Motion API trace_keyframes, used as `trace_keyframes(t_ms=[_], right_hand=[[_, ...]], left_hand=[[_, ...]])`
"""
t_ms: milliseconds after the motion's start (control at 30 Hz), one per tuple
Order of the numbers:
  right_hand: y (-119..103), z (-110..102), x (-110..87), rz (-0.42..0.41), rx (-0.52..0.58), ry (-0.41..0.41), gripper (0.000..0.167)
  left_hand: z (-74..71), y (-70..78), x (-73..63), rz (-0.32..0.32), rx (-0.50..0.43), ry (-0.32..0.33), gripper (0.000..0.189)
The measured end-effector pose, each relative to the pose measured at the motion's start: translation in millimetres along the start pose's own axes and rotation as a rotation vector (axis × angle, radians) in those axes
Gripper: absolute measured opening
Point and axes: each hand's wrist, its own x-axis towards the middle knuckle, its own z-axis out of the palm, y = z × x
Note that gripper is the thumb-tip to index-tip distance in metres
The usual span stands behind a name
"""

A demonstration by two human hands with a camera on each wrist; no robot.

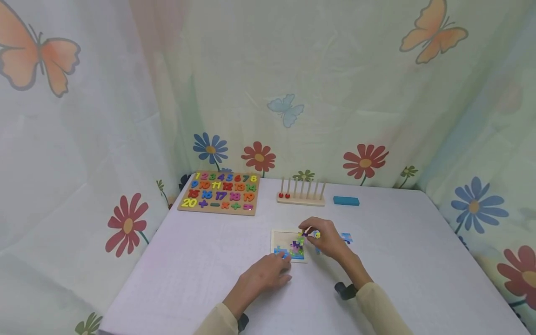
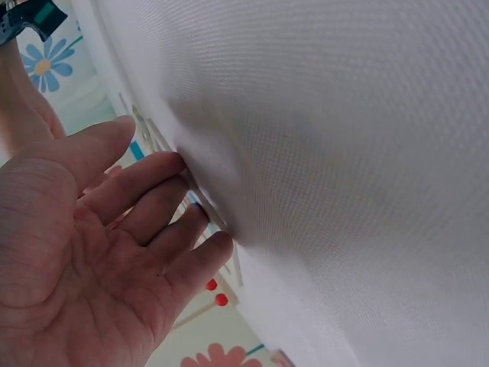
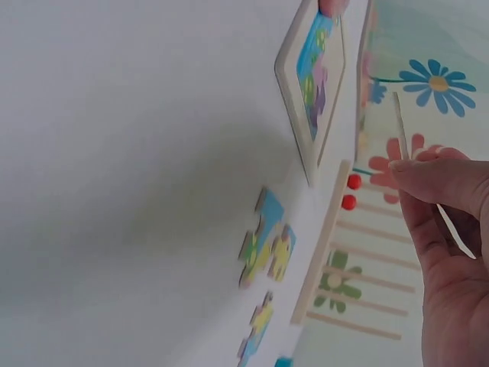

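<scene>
A small wooden jigsaw tray [image 1: 272, 239] lies on the table, its lower and right parts filled with coloured pieces. My left hand [image 1: 264, 274] rests at the tray's near edge, fingers loosely extended and fingertips touching it. The left wrist view shows the same hand [image 2: 114, 245] palm on, gripping nothing. Above the tray's right side, my right hand [image 1: 327, 238] pinches a jigsaw piece [image 1: 304, 234] between thumb and fingers. In the right wrist view this piece [image 3: 400, 126] appears edge-on, so its picture is hidden. Loose jigsaw pieces [image 3: 261, 237] lie flat right of the tray.
A number board [image 1: 217, 193] with colourful digits lies at the back left. Behind the tray stands a wooden peg rack [image 1: 300, 201] with two red beads, and a teal block [image 1: 346, 201] sits to its right. Flowered curtains [image 1: 318, 93] surround the table.
</scene>
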Motion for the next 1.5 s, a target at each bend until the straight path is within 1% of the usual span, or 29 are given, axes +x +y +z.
trace_keyframes(t_ms=[233, 367, 467, 667, 733, 1033, 1267, 1500], right_hand=[[8.7, -17.4, -12.3, 0.051, -0.015, 0.003, 0.037], [13.9, -27.1, -19.6, 0.084, -0.038, 0.002, 0.036], [19.1, -33.8, -24.1, 0.092, -0.051, 0.007, 0.037], [28.4, -43.8, -33.8, 0.081, -0.048, 0.036, 0.039], [31.1, -46.1, -37.4, 0.092, -0.05, 0.042, 0.038], [45.0, -49.3, -52.8, 0.176, -0.059, 0.029, 0.035], [47.9, -47.1, -59.4, 0.197, -0.05, 0.011, 0.036], [51.5, -41.7, -63.0, 0.222, -0.043, -0.02, 0.037]], left_hand=[[0.6, 0.1, -0.5, 0.0, -0.003, -0.007, 0.039], [0.2, -0.6, -1.4, -0.011, -0.029, -0.018, 0.039], [-0.4, -1.4, -1.7, -0.02, -0.044, -0.026, 0.04], [-0.8, -1.3, -2.1, -0.036, -0.036, -0.034, 0.041], [-0.7, -1.0, -1.8, -0.034, -0.032, -0.036, 0.041], [-0.4, 0.7, -2.8, -0.024, -0.029, -0.031, 0.04], [-0.4, 1.0, -4.0, -0.047, -0.048, -0.034, 0.046], [0.2, 1.3, -3.7, -0.045, -0.037, -0.028, 0.046]])
